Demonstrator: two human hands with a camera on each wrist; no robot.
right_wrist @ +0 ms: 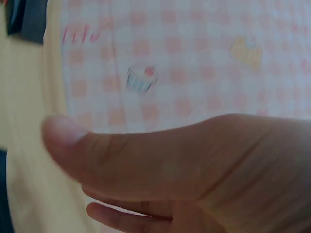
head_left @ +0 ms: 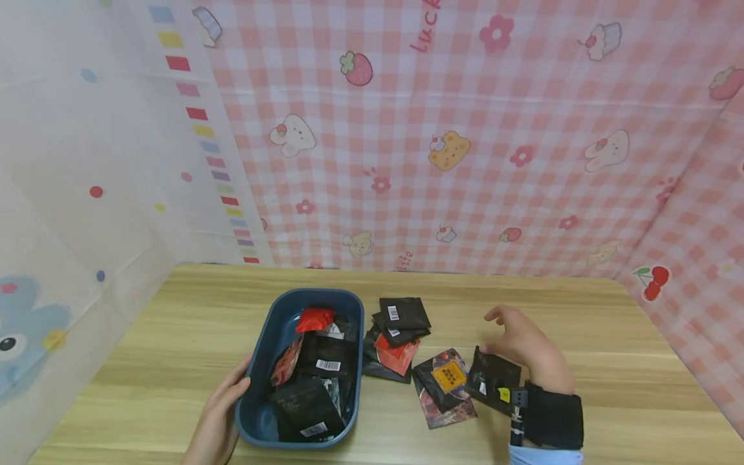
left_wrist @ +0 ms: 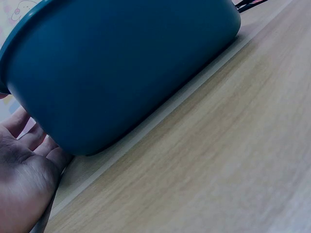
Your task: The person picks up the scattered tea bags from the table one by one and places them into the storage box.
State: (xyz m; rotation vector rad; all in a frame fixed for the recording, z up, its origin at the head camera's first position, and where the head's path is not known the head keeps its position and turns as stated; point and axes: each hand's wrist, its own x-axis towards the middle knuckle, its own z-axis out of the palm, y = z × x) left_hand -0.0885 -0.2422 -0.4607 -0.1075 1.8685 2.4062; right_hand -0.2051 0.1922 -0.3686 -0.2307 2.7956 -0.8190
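My left hand [head_left: 217, 413] rests against the outer left side of a dark blue plastic bin [head_left: 241, 413], its thumb at the rim. In the left wrist view, that hand's fingers [left_wrist: 34, 138] lie along the bin's end wall. Inside the bin are several small flat packets, among them a black packet [head_left: 308, 407] with a barcode and a red packet [head_left: 314, 320]. My right hand [head_left: 526, 345] is over a black packet [head_left: 494, 378] on the table. Its fingers are loosely bent, and the right wrist view shows nothing between thumb [right_wrist: 121, 155] and fingers.
Right of the bin lies a pile of black packets [head_left: 405, 313] over a red packet [head_left: 401, 355]. Nearer me, a black packet with an orange label [head_left: 449, 376] overlaps a patterned packet [head_left: 444, 413]. A pink checked cloth [head_left: 407, 129] stands behind the wooden table [head_left: 192, 336].
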